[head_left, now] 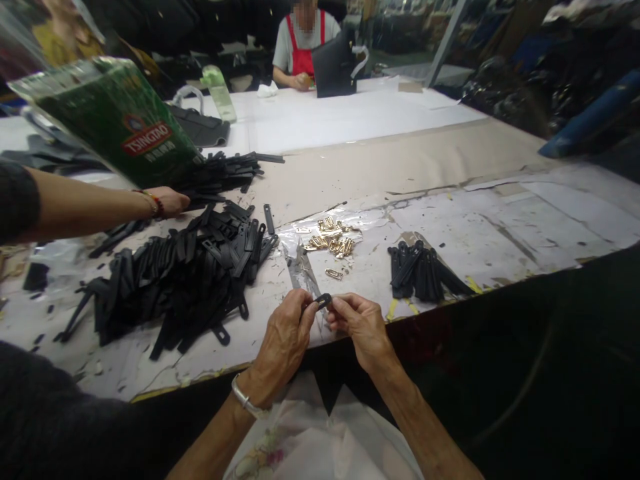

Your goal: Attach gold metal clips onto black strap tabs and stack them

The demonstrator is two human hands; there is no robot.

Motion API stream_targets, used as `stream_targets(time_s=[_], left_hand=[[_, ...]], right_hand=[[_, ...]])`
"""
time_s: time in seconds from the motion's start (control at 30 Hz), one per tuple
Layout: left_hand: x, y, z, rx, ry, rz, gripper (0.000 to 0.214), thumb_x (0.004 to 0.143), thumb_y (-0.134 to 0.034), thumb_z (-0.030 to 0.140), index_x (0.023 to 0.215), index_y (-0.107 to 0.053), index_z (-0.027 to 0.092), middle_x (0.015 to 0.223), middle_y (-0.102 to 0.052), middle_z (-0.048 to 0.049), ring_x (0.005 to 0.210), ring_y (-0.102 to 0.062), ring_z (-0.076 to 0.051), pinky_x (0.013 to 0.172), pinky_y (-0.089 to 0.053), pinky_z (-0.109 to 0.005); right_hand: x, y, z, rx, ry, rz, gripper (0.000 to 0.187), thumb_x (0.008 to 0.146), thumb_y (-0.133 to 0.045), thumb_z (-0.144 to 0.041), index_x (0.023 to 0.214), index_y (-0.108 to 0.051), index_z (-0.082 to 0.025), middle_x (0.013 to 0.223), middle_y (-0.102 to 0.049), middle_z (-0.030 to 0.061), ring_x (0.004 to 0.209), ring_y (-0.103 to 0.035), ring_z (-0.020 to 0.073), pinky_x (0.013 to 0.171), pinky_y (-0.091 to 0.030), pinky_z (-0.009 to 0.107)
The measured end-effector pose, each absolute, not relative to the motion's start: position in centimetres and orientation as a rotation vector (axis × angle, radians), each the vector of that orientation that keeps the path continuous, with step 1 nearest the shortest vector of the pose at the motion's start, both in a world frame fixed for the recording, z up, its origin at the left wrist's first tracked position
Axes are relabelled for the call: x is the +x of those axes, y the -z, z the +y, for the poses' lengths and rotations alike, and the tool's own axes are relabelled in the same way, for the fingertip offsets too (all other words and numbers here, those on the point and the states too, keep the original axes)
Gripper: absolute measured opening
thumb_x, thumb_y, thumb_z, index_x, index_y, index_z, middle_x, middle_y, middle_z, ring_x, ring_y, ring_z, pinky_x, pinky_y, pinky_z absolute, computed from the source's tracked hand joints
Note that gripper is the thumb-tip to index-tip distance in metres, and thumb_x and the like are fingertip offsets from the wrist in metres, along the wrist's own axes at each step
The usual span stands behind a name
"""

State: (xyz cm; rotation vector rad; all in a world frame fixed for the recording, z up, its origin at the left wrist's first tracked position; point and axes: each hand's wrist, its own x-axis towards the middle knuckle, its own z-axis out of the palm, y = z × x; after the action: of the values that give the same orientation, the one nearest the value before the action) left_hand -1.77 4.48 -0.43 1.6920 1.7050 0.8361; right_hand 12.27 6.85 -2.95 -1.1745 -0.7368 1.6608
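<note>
Between my two hands, close to the table's front edge, is a black strap end (324, 301) with a slot in it. My left hand (287, 330) pinches the strap from the left, thumb on top. My right hand (363, 323) has its fingertips closed at the slotted end; whether a small metal part sits between them I cannot make out. Just beyond lie gold metal fittings (333, 237) on clear plastic, with one fitting (333, 273) apart from the rest. A big heap of black straps (175, 280) is left of my hands, a smaller bunch (417, 270) to the right.
From the left, a co-worker's hand (173, 201) reaches to another strap pile (225, 173) beside a green Tsingtao bag (115, 120). A green bottle (219, 93) stands behind. Across the table (500, 220), a person in a red apron (301, 53) sits by a black bag panel (334, 65).
</note>
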Motion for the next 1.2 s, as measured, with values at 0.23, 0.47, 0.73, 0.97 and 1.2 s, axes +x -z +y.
stream_targets(time_s=[0.23,0.47,0.73,0.97,1.2], left_hand=[[-2.1,1.5,4.5,1.779,-0.859,1.672,0.019,0.093,-0.040,0.023,0.099,-0.058,0.021,0.095,-0.064,-0.0060,0.089,-0.060,-0.020,0.081,-0.045,-0.031],[-2.0,1.2,4.2,1.978,-0.756,1.715,0.028,0.094,-0.042,0.021,0.113,-0.063,0.020,0.099,-0.069,-0.0092,0.096,-0.061,-0.022,0.087,-0.047,-0.034],[-1.6,0.4,4.1,2.023,-0.577,1.824,0.033,0.093,-0.041,0.020,0.117,-0.063,0.021,0.090,-0.067,-0.0077,0.081,-0.062,-0.020,0.072,-0.046,-0.028],[-1.7,0.6,4.5,1.695,-0.796,1.664,0.026,0.090,-0.047,0.024,0.107,-0.065,0.020,0.094,-0.070,-0.0080,0.084,-0.064,-0.020,0.077,-0.045,-0.029],[-2.2,0.4,5.9,1.288,-0.775,1.290,0.017,0.086,-0.051,0.034,0.081,-0.055,0.018,0.063,-0.063,-0.0001,0.053,-0.056,-0.013,0.052,-0.042,-0.023]], right_hand=[[12.3,2.9,6.9,-1.144,-1.760,-0.643,0.028,0.062,-0.082,-0.038,0.072,-0.071,-0.013,0.060,-0.066,0.0005,0.054,-0.060,0.0095,0.053,-0.050,0.019],[12.3,2.7,6.9,-1.133,-1.810,-0.573,0.028,0.059,-0.083,-0.036,0.069,-0.070,-0.014,0.060,-0.066,0.0003,0.053,-0.061,0.0092,0.053,-0.051,0.018],[12.3,3.0,6.8,-1.137,-1.802,-0.635,0.028,0.062,-0.082,-0.037,0.072,-0.070,-0.013,0.064,-0.068,0.0017,0.056,-0.063,0.0111,0.057,-0.053,0.021],[12.3,3.0,6.5,-1.151,-1.667,-0.826,0.024,0.069,-0.078,-0.036,0.074,-0.069,-0.014,0.059,-0.064,-0.0001,0.052,-0.057,0.0097,0.053,-0.048,0.021],[12.5,3.0,6.2,-1.144,-1.605,-0.944,0.020,0.074,-0.072,-0.035,0.071,-0.067,-0.016,0.057,-0.062,-0.0018,0.051,-0.053,0.0101,0.053,-0.043,0.023]])
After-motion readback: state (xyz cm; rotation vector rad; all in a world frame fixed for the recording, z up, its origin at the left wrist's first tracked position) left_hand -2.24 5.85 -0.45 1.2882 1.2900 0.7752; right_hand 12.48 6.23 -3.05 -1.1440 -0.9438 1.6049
